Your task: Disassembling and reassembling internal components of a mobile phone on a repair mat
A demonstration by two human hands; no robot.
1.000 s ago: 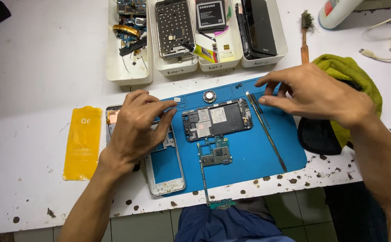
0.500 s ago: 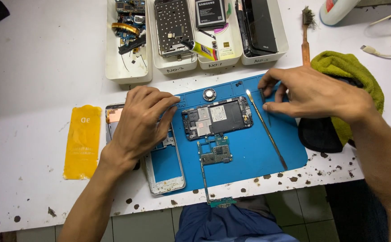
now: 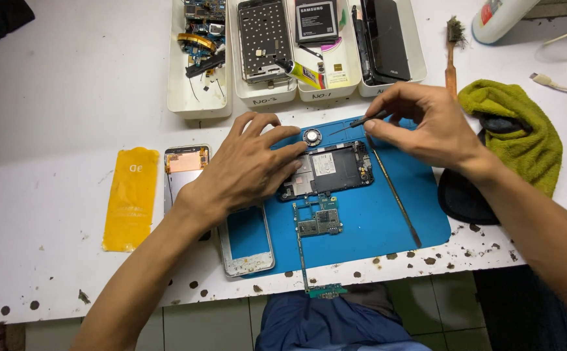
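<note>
Nearest the worktop's front edge, a green circuit board with its ribbon lies freed on the blue mat, beside an empty phone frame. Mid-mat, the left hand presses flat, fingers spread, on the opened phone body, holding nothing. Just beyond, the right hand pinches slim tweezers; disassembly looks well advanced, and parts trays crowd the far edge.
</note>
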